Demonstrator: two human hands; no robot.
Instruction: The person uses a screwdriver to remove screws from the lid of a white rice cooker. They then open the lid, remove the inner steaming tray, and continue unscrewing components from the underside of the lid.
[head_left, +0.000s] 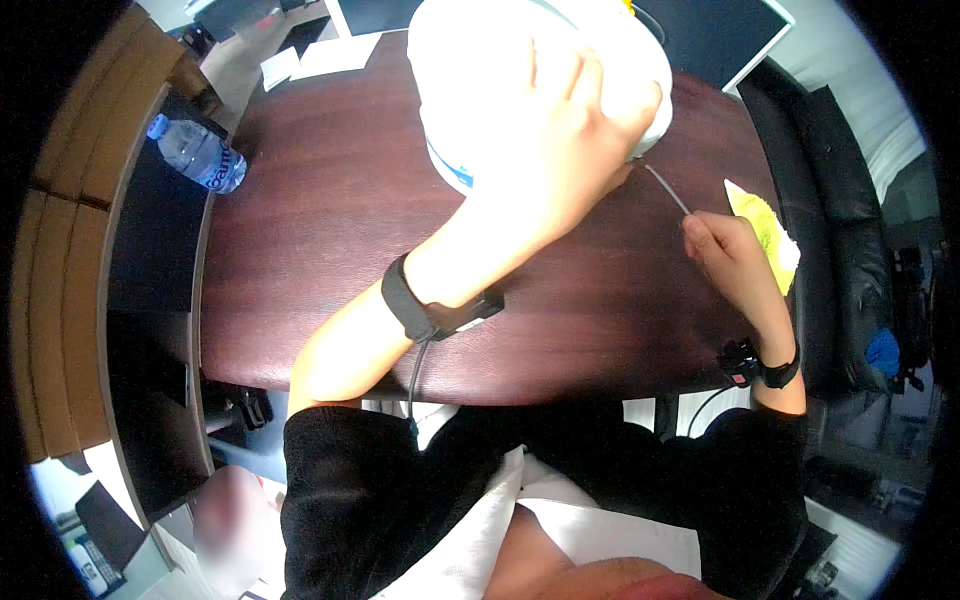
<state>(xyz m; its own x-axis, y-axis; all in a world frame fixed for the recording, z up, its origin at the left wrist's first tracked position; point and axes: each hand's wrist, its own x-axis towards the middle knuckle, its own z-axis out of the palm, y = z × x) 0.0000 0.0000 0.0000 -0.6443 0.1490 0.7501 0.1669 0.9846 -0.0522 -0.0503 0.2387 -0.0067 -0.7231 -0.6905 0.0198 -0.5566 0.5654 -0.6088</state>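
Note:
A large white rounded object (465, 90) with a blue mark low on its side is at the far middle of the dark wood table. It is overexposed, so I cannot tell its kind. My left hand (570, 135) lies across its near right side with bent fingers, gripping it. Lower right of it, my right hand (728, 252) is closed around one end of a thin grey rod (665, 187). The rod's other end reaches the white object's lower edge near my left hand; the contact is hard to make out. Yellow printed paper (768, 240) lies beside my right hand.
A water bottle with a blue cap (205, 157) leans at the table's left edge. White papers (325, 57) lie at the far left. Cardboard boxes (70, 230) stand left, a black sofa (855, 190) right. Cables hang from black straps on both wrists.

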